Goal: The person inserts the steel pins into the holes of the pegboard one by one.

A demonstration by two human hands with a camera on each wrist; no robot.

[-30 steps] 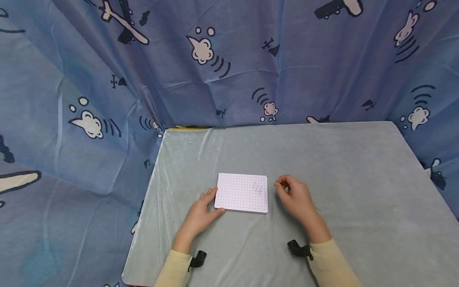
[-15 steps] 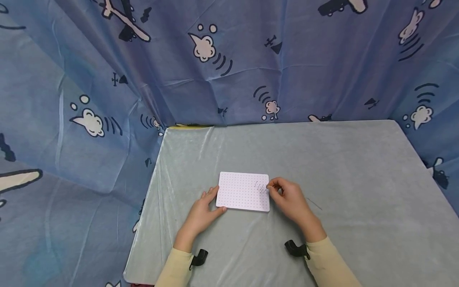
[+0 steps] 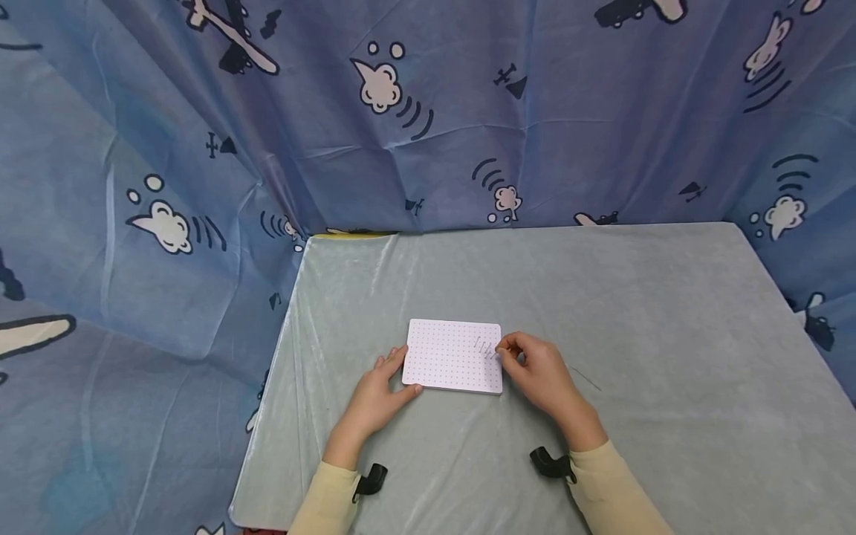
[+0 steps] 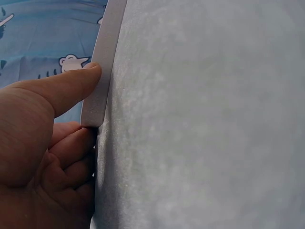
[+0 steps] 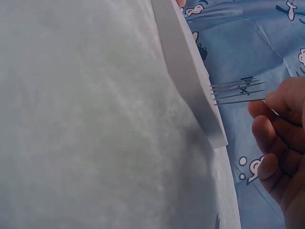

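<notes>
Dotted board [image 3: 444, 358] | left hand [image 3: 371, 405] spread at left edge | right hand [image 3: 545, 377] pinching needle [image 5: 238, 101] | ample table [image 3: 689, 319] rightward

White board [image 3: 441, 357], finely dotted; grey pins [image 5: 240, 101]; pale grey tablecloth [image 3: 669, 334]; blue curtain [image 3: 455, 74], cartoon-printed white and dark; cream sleeves [image 3: 324, 501].

And there's no word, number, brand or label to be read anywhere right now: not on the dotted white board [image 3: 441, 358] at the centre of the frame, not on the cartoon-printed blue curtain [image 3: 455, 141] filling the top.
</notes>
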